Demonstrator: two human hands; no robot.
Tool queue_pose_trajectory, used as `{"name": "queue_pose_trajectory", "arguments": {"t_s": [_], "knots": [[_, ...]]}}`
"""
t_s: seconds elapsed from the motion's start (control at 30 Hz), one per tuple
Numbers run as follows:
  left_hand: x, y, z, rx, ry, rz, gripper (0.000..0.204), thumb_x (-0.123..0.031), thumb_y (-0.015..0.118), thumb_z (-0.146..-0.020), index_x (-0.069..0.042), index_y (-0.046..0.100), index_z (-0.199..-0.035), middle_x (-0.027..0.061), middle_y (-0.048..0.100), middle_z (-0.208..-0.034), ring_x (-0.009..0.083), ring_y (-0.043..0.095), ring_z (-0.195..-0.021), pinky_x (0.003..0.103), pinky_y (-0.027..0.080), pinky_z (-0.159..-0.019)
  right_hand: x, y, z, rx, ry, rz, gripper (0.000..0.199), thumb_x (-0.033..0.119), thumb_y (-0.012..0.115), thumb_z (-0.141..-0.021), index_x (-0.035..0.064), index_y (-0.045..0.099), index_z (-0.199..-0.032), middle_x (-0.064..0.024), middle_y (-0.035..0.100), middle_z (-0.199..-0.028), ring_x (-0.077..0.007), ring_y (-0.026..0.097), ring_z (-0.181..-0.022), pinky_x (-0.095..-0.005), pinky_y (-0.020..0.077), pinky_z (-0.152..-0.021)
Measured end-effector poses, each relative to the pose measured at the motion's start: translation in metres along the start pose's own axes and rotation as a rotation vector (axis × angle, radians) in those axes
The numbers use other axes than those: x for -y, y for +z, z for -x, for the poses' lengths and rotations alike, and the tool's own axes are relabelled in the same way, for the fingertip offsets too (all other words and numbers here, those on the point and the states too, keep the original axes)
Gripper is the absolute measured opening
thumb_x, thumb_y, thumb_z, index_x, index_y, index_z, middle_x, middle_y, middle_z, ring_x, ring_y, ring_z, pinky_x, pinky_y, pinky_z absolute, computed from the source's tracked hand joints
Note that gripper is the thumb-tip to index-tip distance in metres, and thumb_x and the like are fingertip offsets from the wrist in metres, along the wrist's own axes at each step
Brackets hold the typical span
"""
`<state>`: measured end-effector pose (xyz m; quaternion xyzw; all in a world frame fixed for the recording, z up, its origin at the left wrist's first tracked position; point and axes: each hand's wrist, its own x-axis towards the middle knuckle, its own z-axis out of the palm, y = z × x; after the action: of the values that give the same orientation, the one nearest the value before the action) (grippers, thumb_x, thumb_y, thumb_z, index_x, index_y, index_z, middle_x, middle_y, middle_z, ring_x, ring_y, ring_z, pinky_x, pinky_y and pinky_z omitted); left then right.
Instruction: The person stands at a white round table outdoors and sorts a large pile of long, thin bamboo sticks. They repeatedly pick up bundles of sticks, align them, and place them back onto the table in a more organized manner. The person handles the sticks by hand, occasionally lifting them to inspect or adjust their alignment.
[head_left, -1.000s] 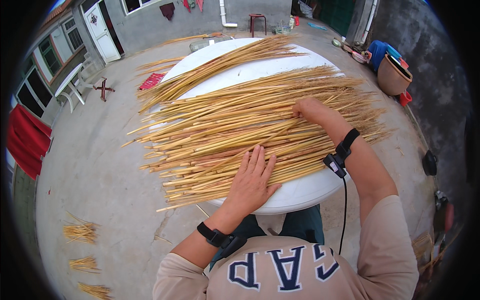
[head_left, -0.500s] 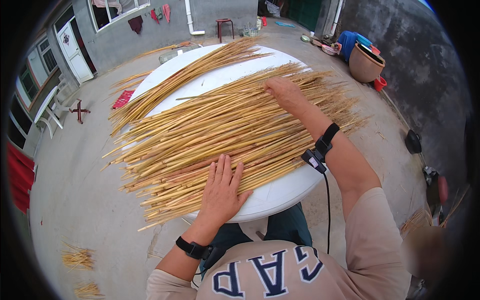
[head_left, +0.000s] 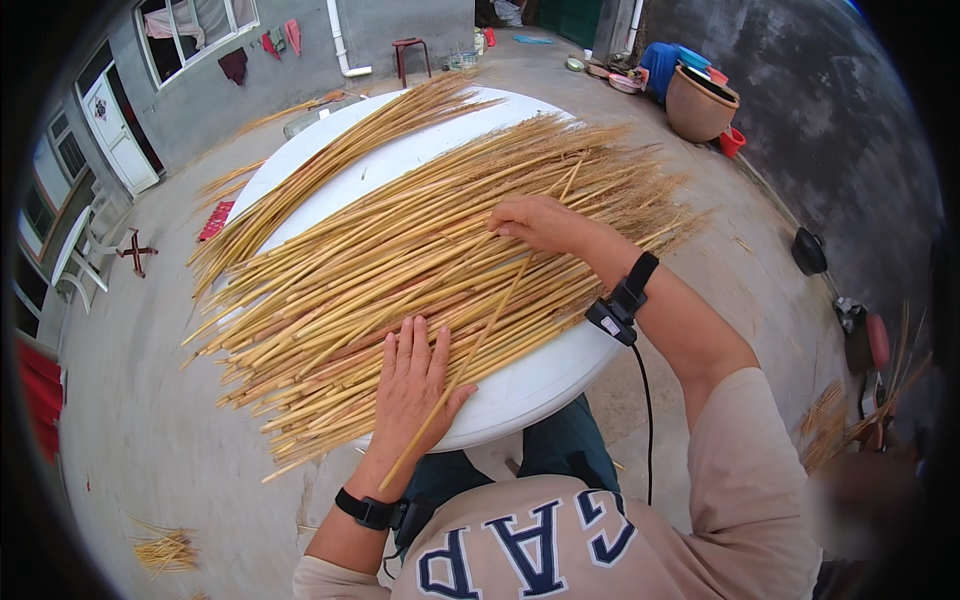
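Note:
A wide layer of dry yellow-brown stalks [head_left: 320, 300] with feathery tips toward the right covers most of the round white table [head_left: 545, 385]. My left hand [head_left: 412, 385] lies flat on the near part of this layer, fingers stretched out and slightly apart. Above the layer's right half, my right hand [head_left: 535, 222] is closed, its fingers pinching a single stalk [head_left: 485, 335]. That stalk slants across the others, its lower end passing over my left hand toward the wrist. A separate bundle of stalks [head_left: 310, 170] lies along the table's far left side.
Small stalk heaps [head_left: 166, 549] lie on the concrete floor at lower left. A large clay pot [head_left: 700, 108] and a red bucket [head_left: 732, 141] stand by the dark wall at right. A white chair [head_left: 85, 245] and a stool [head_left: 410, 62] stand farther off.
My right hand has moved left and nearer, and the stalk in it has swung from lying nearly along the layer to slanting across it. My left hand remains flat on the stalks.

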<state>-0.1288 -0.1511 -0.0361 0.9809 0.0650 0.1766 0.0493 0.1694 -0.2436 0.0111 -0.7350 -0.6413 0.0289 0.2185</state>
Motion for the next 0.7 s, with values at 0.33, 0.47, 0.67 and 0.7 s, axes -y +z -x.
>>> {"name": "queue_pose_trajectory", "arguments": {"t_s": [0.33, 0.47, 0.67, 0.7], "knots": [[-0.003, -0.003, -0.001, 0.014, 0.016, -0.034, 0.079, -0.055, 0.05, -0.083, 0.001, 0.034, -0.136, 0.0264, 0.034, -0.137, 0.0386, 0.027, -0.131, 0.047, 0.018, -0.11, -0.005, 0.017, 0.016, -0.168, -0.202, 0.223, 0.007, 0.01, 0.06, -0.078, 0.0059, 0.059, -0.084, -0.0099, 0.057, -0.083, -0.0293, 0.057, -0.082, -0.0385, 0.0473, -0.072], [-0.001, -0.006, -0.002, -0.016, 0.044, 0.011, 0.082, -0.062, 0.036, -0.086, 0.003, 0.031, -0.136, 0.0275, 0.034, -0.137, 0.0392, 0.027, -0.131, 0.048, 0.017, -0.109, 0.011, 0.023, 0.021, -0.21, -0.273, 0.206, 0.008, 0.011, 0.061, -0.078, 0.0066, 0.058, -0.085, -0.0084, 0.055, -0.083, -0.0274, 0.056, -0.082, -0.0375, 0.0466, -0.073], [0.005, 0.0, 0.0, -0.035, 0.015, 0.143, 0.072, -0.054, 0.032, -0.091, 0.002, 0.032, -0.137, 0.026, 0.034, -0.137, 0.0372, 0.027, -0.132, 0.046, 0.015, -0.111, 0.032, 0.028, 0.028, -0.112, -0.31, 0.136, 0.009, 0.013, 0.06, -0.079, 0.0062, 0.058, -0.085, -0.0078, 0.054, -0.083, -0.0269, 0.055, -0.083, -0.0369, 0.0454, -0.074], [0.005, -0.001, 0.0, -0.033, 0.011, 0.146, 0.069, -0.051, 0.032, -0.092, 0.002, 0.031, -0.137, 0.0254, 0.034, -0.138, 0.0364, 0.027, -0.132, 0.046, 0.015, -0.111, 0.033, 0.027, 0.03, -0.108, -0.303, 0.11, 0.009, 0.014, 0.059, -0.08, 0.0061, 0.058, -0.084, -0.008, 0.055, -0.083, -0.0274, 0.055, -0.084, -0.0371, 0.0453, -0.074]]}}
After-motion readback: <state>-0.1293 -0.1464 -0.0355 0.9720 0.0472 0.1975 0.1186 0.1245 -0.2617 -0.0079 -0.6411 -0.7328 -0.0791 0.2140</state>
